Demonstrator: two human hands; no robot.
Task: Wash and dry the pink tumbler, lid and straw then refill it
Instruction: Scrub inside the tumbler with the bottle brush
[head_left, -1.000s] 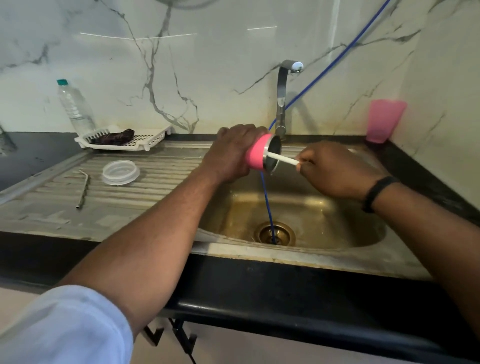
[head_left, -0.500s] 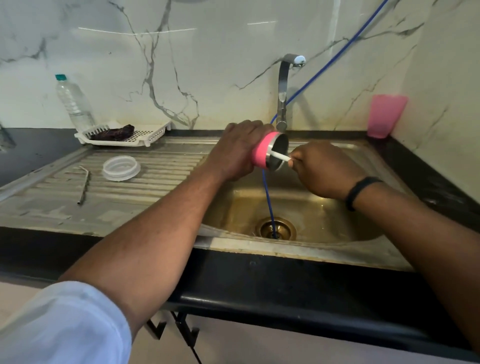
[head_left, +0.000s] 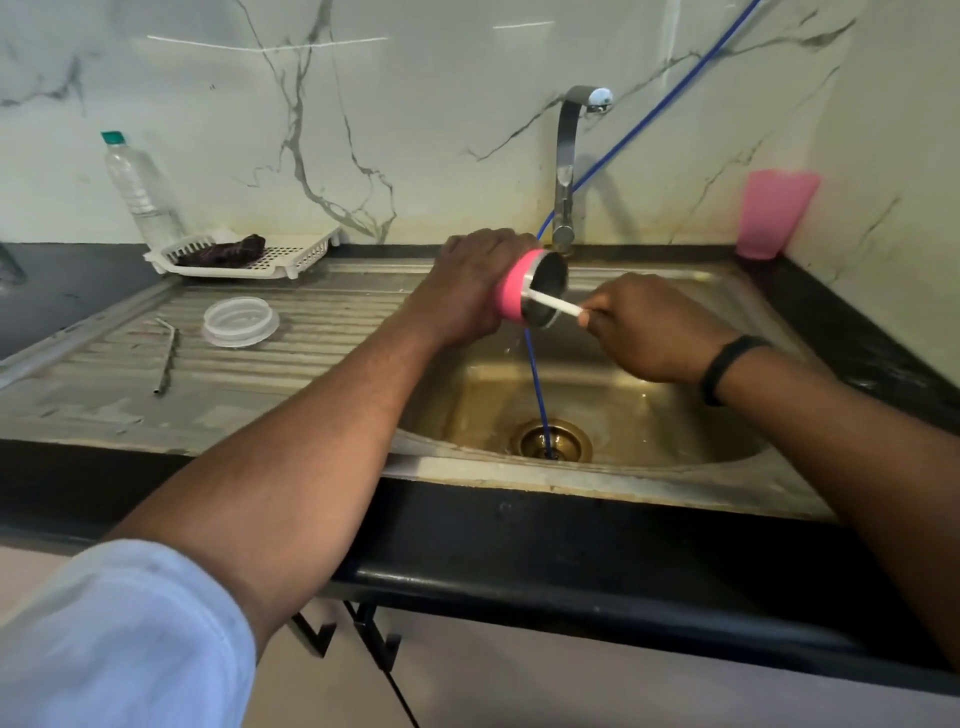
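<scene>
- We count two hands at work. The right hand's fingers (head_left: 597, 310) pinch the near end of one white stick-like handle (head_left: 553, 305), whose far end goes into the mouth of the tumbler; what sits on its tip is hidden inside.
- Our right hand (head_left: 649, 332) hangs over the basin, knuckles up, wrist bent left, with one black wristband (head_left: 727, 364) on the forearm.
- Our left hand (head_left: 467, 286) wraps round one pink tumbler with a steel rim and dark inside (head_left: 530, 293), fingers curled over its top. The tumbler lies on its side, mouth turned right, held in the air above the far left part of the basin.
- One clear round plastic lid (head_left: 240, 321) lies flat on the ribbed draining board to the left; just left of it lies one bent metal straw (head_left: 167, 358), apart from the lid.
- One steel sink (head_left: 675, 467) with a brass-coloured drain; one chrome tap (head_left: 569, 166) stands at its far edge.
- One blue hose (head_left: 535, 384) runs from upper right, behind the tumbler, down into the drain.
- One white slotted plastic tray (head_left: 291, 254) at the far left holds one dark cloth-like lump (head_left: 223, 252); one clear plastic bottle with a green cap (head_left: 140, 189) stands behind it.
- One pink translucent plastic cup (head_left: 774, 213) stands in the far right corner.
- One pale blue sleeve (head_left: 114, 639) covers our left upper arm, near left.
</scene>
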